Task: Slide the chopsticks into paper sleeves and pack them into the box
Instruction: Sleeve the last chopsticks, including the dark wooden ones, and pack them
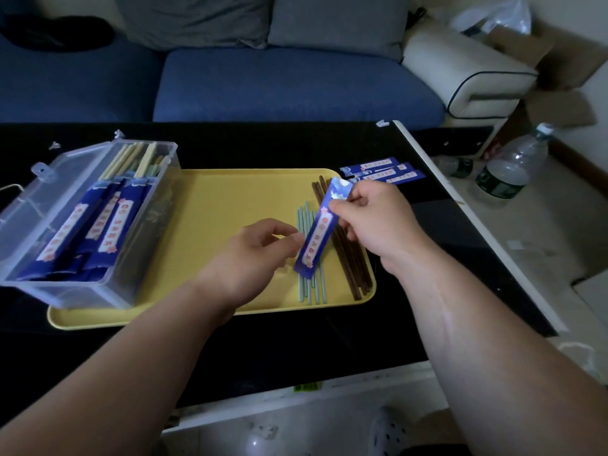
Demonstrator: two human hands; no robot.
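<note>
— Forearms [158, 350] come in from the bottom edge, both bare. What are the hands doing?
— Both are on one blue paper sleeve [320, 228], held tilted above the yellow tray [230, 199] at centre right. The right hand [378, 222] pinches its upper end between thumb and fingers. The left hand [250, 255] is curled, thumb and forefinger nipping the sleeve's left edge lower down.
— Is anything inside it?
— Can't tell from here.
— Where are the loose chopsticks?
— On the tray under the sleeve, lying side by side: green chopsticks [311, 291] on the left, brown chopsticks [353, 268] on the right.
— And the box?
— The clear box [65, 291] stands at middle left with its lid open, over the tray's left end. Sleeved pairs [105, 222] lie inside, pale ends poking out toward the far side.
— Anything else?
— Spare sleeves [383, 171] lie on the black table [263, 146] past the tray's upper right corner. A blue sofa [296, 83] runs across the top, and a water bottle [513, 166] stands at far right.
</note>
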